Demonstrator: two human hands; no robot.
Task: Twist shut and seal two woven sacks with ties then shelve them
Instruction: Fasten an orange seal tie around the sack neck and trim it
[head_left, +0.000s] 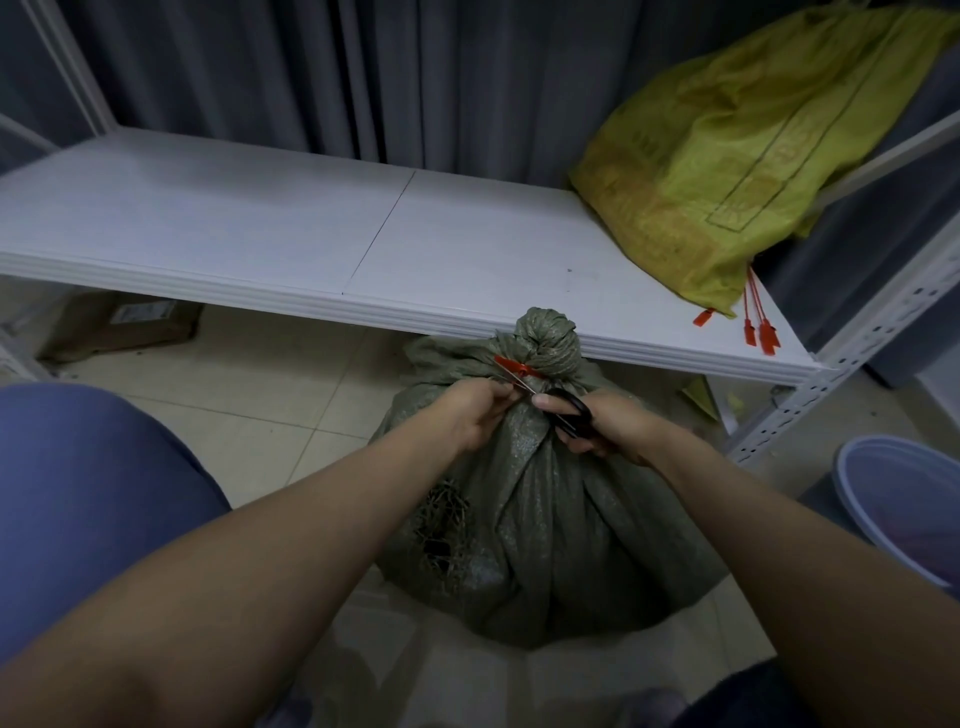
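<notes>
A dark green woven sack (545, 519) stands on the tiled floor before the shelf, its neck twisted into a knob (548, 343). A red tie (517, 371) circles that neck. My left hand (475, 410) pinches the tie's loose end beside the neck. My right hand (605, 421) grips black-handled scissors (569, 413), their blades pointing left at the tie. A yellow woven sack (737, 150) lies on the white shelf (311, 228) at the right. Several loose red ties (758, 322) poke out from under it.
A torn hole (441, 540) in the green sack shows dry fibres. A grey bin (904, 504) stands at the right by the perforated shelf post (831, 379). A cardboard box (124, 325) sits under the shelf at left. My blue-clad knee (88, 493) fills the left side.
</notes>
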